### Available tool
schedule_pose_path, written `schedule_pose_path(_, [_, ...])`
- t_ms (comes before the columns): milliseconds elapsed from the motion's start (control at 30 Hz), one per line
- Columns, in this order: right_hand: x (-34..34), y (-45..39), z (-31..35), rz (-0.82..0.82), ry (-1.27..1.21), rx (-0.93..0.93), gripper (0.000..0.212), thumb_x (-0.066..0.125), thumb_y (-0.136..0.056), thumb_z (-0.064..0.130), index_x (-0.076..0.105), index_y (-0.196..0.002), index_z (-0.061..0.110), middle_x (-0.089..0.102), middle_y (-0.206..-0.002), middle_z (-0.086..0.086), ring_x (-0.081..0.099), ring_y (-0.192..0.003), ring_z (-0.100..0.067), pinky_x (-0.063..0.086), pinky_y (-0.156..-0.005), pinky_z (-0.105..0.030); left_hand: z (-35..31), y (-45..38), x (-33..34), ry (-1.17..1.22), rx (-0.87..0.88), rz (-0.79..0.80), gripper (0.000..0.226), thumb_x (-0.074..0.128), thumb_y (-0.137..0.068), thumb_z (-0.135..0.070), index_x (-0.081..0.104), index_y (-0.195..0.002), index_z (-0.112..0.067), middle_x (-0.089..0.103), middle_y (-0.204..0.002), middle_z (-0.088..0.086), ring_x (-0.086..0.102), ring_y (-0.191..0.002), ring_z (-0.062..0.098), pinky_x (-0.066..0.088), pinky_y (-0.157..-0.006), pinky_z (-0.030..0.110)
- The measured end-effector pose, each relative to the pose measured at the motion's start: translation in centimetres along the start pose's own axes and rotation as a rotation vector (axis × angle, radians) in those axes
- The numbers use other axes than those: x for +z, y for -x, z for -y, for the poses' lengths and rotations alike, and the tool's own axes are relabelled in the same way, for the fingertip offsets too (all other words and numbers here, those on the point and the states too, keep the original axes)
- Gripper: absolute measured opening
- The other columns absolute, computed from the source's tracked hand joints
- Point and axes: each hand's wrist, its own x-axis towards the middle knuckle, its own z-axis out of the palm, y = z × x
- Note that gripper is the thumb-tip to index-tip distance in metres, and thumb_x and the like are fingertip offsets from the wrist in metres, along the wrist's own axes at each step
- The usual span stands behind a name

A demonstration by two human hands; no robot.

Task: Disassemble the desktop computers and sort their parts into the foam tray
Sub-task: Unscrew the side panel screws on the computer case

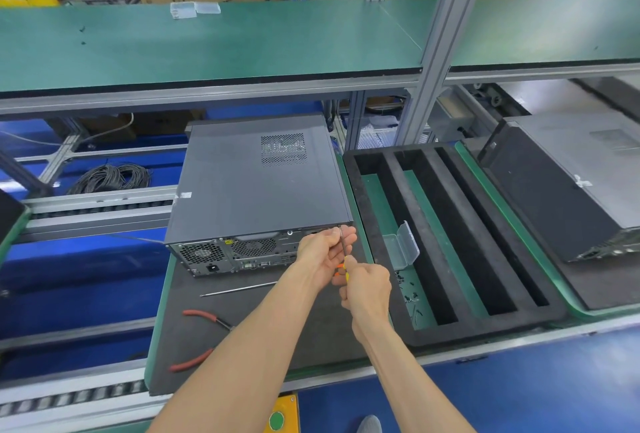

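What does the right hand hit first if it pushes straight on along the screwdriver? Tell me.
Likely the desktop computer: the right hand aims its screwdriver at the case's rear top right corner, beside the left hand.

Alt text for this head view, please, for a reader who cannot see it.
Both hands work a screwdriver at the top rear corner of a closed desktop computer: the right hand grips the handle, the left hand steadies the shaft. A black foam tray with loose screws lies to the right; red-handled pliers lie in front.

My right hand hides most of the screwdriver handle; the small dark bits in the tray are too tiny to identify.
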Motion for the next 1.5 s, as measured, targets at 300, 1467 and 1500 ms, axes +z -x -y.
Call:
schedule_pose_path(300, [0.1, -0.2, 0.2, -0.015, -0.007, 0.013, 0.033, 0.056, -0.1, 0.03, 0.07, -0.079, 0.009, 0.071, -0.063, -0.004, 0.051, -0.042, -0.009, 0.042, -0.041, -0.024, -0.1, 0.1, 0.1, -0.014, -0.003, -0.014, 0.022, 0.047, -0.103, -0.001, 0.067, -0.11, 0.004, 0.078, -0.097, 0.012, 0.076, -0.083, 0.017, 0.058, -0.062, 0.025])
schedule_pose_path(1467, [-0.3, -0.9, -0.4, 0.056, 0.007, -0.036, 0.033, 0.066, -0.094, 0.029, 0.061, -0.071, 0.007, 0.065, -0.062, -0.008, 0.045, -0.046, -0.015, 0.038, -0.044, -0.027, 0.0, 0.2, 0.2, -0.037, -0.007, -0.037, 0.018, 0.061, -0.099, -0.011, 0.07, -0.108, 0.002, 0.078, -0.097, 0.01, 0.076, -0.083, 0.017, 0.057, -0.067, 0.028])
schedule_pose_path(1500, [-0.3, -0.8, -0.4, 0.059, 0.016, -0.048, 0.03, 0.073, -0.089, 0.03, 0.058, -0.075, 0.008, 0.065, -0.069, -0.008, 0.046, -0.051, -0.017, 0.039, -0.048, -0.029, 0.0, 0.2, 0.3, -0.038, -0.01, -0.041, 0.018, 0.061, -0.099, -0.011, 0.07, -0.108, 0.002, 0.078, -0.097, 0.01, 0.076, -0.083, 0.017, 0.057, -0.067, 0.028])
